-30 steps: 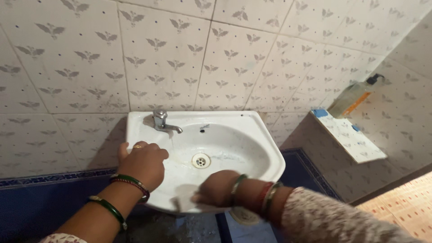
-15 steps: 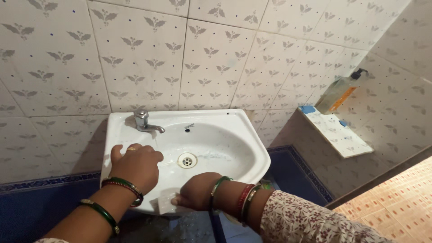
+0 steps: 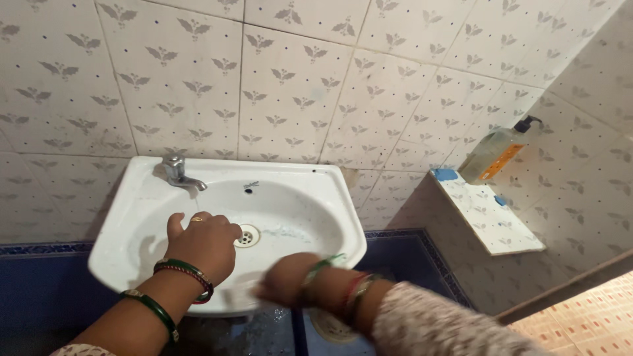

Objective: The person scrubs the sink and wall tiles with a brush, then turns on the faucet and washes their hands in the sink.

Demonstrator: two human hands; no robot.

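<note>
Apparently the wiping is only partly done: the left hand (image 3: 201,245) rests flat and open inside the white sink (image 3: 310,198), while the blurred right hand (image 3: 285,285) presses a pale cloth (image 3: 239,295), its grip unclear, on the front rim, and stains remain near the drain (image 3: 248,236).

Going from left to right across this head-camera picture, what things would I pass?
Metal tap → left hand resting in the white ceramic sink → round metal drain → blurred right hand → small blue block → clear pump bottle of yellowish liquid.
</note>
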